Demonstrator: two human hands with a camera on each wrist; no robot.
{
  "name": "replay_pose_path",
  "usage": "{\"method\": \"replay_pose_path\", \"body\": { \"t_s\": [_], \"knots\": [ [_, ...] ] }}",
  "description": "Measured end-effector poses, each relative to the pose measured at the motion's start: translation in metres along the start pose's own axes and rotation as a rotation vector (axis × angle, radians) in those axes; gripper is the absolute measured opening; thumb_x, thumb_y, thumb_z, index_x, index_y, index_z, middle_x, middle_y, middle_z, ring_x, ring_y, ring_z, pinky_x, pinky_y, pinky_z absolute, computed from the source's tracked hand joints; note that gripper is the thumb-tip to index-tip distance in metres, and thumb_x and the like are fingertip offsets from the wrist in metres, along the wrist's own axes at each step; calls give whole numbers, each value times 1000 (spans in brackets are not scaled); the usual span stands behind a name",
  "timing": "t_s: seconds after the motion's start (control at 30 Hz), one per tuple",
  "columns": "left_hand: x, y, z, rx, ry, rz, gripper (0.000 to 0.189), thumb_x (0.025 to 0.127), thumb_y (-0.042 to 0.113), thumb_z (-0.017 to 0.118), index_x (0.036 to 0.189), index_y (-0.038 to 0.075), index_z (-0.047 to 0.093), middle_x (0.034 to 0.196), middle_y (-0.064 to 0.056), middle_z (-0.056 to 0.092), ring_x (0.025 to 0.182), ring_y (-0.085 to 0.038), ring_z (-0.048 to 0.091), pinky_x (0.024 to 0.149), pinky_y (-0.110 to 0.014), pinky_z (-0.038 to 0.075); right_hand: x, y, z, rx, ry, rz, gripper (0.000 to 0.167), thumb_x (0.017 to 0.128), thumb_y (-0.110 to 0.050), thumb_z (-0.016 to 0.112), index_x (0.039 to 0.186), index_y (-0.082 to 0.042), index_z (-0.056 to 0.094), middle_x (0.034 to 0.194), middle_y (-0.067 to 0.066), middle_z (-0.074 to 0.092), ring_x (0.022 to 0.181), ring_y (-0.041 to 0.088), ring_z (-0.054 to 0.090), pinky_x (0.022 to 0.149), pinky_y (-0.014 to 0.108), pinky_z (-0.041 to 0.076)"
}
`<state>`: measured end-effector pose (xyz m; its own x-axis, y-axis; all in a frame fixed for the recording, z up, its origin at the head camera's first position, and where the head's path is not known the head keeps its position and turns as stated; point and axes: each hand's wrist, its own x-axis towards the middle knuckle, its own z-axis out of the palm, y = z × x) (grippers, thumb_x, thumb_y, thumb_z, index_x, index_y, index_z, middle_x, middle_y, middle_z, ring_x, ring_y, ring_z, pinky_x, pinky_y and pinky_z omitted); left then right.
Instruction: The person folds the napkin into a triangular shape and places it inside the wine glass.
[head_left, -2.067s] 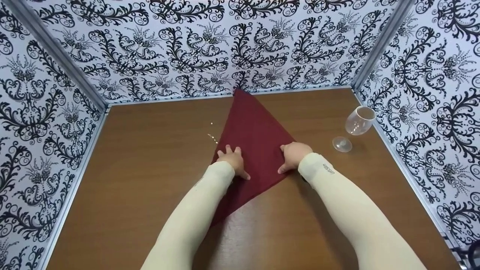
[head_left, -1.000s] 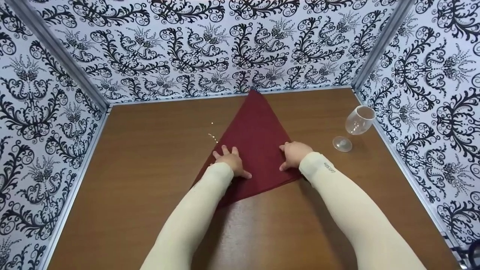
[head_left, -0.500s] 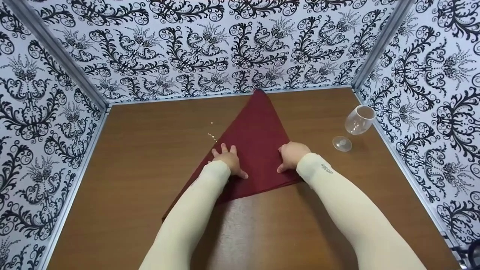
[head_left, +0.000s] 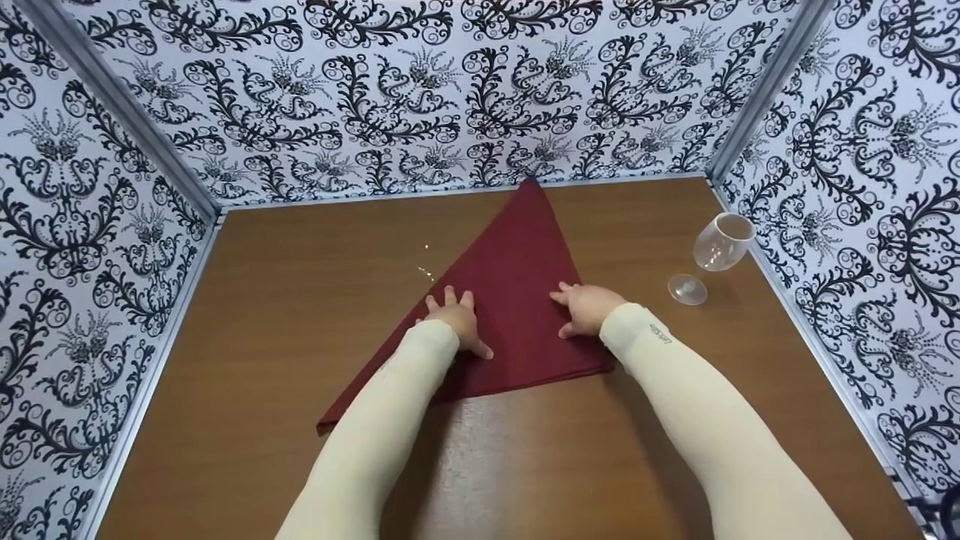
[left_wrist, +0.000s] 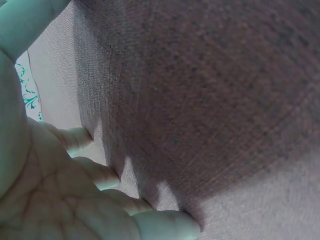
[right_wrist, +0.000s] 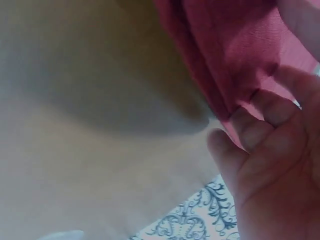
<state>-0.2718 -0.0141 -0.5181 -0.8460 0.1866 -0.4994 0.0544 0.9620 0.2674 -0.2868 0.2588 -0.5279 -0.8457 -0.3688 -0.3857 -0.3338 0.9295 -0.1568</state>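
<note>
Rotated clockwise since earlier, the red cloth (head_left: 517, 270) on the table (head_left: 300, 285) is apparently being straightened, touched by the left hand (head_left: 458, 324) and the right hand (head_left: 589, 307), both with fingers spread.

Sleeves (head_left: 382, 427) long, cream, snug, narrowing forward. Small dark lettering (head_left: 661, 335) just elbow-side of right cuff (head_left: 622, 328), too small to read. Right hand (head_left: 589, 307) bare beyond that cuff, left hand (head_left: 460, 322) also bare.

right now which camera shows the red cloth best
The head view: it shows most of the red cloth, including its far tip, though the left sleeve hides part. The left wrist view shows only close-up weave; the right wrist view, a layered edge.
</note>
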Motion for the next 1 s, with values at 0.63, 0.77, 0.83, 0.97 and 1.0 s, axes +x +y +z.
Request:
{"method": "replay_pose_path", "body": {
  "t_s": [0.63, 0.77, 0.83, 0.97, 1.0],
  "knots": [
    [-9, 14, 7, 155, -36, 3, 128, 82, 67, 80, 170, 9, 7, 173, -32, 1, 154, -65, 11, 127, -64, 23, -2, -3, -1, -4, 8, 21, 84, 91, -41, 82, 159, -6, 47, 166, 20, 38, 151, 42, 43, 124, 50, 37],
    [-8, 13, 10, 118, -12, -7, 128, 80, 65, 83, 171, 12, 10, 174, -30, 1, 155, -65, 9, 126, -62, 30, -2, -3, 0, 2, 7, 32, 84, 90, -42, 83, 157, -6, 49, 164, 22, 40, 150, 43, 45, 122, 52, 39],
    [-7, 11, 10, 100, -10, -8, 129, 79, 64, 85, 171, 12, 10, 175, -29, 0, 155, -65, 9, 123, -62, 35, -2, -3, 1, 5, 9, 39, 84, 90, -43, 83, 157, -7, 49, 164, 21, 41, 150, 42, 45, 122, 52, 39],
    [-3, 8, 9, 88, -12, -9, 131, 77, 63, 87, 171, 15, 9, 176, -26, -2, 156, -63, 6, 118, -62, 41, -1, -5, 2, 4, 23, 44, 84, 88, -44, 84, 156, -6, 51, 163, 21, 43, 149, 42, 46, 121, 53, 41],
    [-1, 6, 8, 85, -15, -10, 132, 76, 63, 87, 171, 16, 9, 176, -25, -2, 157, -62, 5, 117, -64, 41, -1, -7, 1, 1, 24, 43, 84, 88, -44, 84, 156, -6, 51, 162, 21, 44, 149, 42, 47, 121, 53, 41]
  ]
}}
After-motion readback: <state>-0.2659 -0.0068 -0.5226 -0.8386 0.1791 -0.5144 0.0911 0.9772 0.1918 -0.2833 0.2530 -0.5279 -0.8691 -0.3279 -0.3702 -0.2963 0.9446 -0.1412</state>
